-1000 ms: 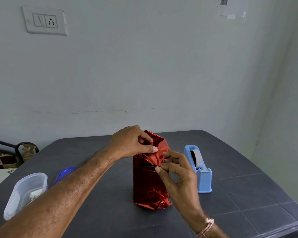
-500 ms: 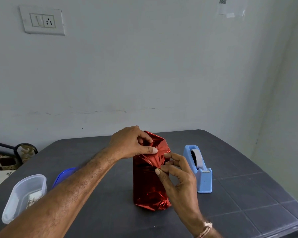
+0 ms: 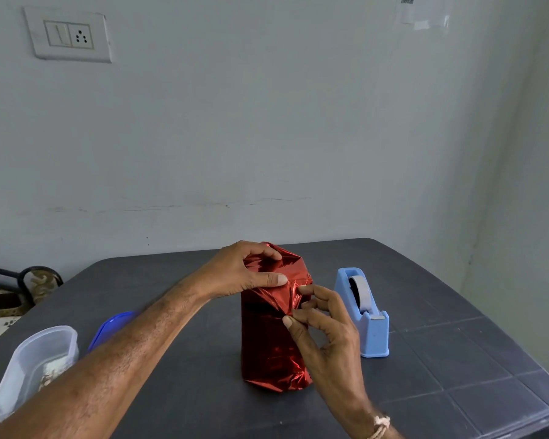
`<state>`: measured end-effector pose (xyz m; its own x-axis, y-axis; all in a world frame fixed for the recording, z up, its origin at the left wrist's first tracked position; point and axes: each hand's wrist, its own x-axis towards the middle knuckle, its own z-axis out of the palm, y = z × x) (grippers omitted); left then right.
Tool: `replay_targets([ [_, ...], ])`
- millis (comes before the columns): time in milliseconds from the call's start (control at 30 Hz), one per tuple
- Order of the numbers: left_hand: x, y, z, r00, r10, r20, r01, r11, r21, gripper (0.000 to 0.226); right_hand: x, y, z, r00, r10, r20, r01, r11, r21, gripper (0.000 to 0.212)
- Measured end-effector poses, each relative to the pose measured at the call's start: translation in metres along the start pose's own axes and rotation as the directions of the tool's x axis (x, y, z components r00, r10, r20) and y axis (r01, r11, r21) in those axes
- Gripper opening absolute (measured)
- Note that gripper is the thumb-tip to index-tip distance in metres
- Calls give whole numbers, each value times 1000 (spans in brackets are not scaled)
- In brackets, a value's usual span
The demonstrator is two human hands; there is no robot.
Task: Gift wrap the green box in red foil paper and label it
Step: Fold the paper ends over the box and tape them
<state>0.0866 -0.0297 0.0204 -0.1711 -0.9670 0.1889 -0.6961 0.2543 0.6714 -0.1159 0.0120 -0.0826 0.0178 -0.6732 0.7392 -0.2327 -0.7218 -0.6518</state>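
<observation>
One upright box (image 3: 268, 353) stands mid-desk, fully covered in crinkled, shiny red foil (image 3: 286, 270). Two hands work its top. The left hand (image 3: 235, 274) curls over the bunched foil, thumb pressing a fold. The right hand (image 3: 327, 331) pinches a foil flap between thumb and forefinger. On the dark tiled desk (image 3: 457, 359): one blue plastic tape dispenser (image 3: 370, 327) right, one clear tub (image 3: 35, 359) and one blue lid (image 3: 111, 324) left.

Dark table (image 3: 457, 359) bears foil-wrapped box (image 3: 267, 350), tape dispenser (image 3: 373, 331), clear tub (image 3: 35, 365), blue lid (image 3: 111, 324).
</observation>
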Motion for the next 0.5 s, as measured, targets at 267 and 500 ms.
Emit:
replay_targets([
  [267,0,-6,1,996,-32,84,37,998,-56,72,-2,0,0,1000,4,6,-4,1000,29,4],
  [500,-1,-6,2,994,-24,111,34,995,-96,74,-4,7,2,1000,-10,-4,10,1000,6,11],
])
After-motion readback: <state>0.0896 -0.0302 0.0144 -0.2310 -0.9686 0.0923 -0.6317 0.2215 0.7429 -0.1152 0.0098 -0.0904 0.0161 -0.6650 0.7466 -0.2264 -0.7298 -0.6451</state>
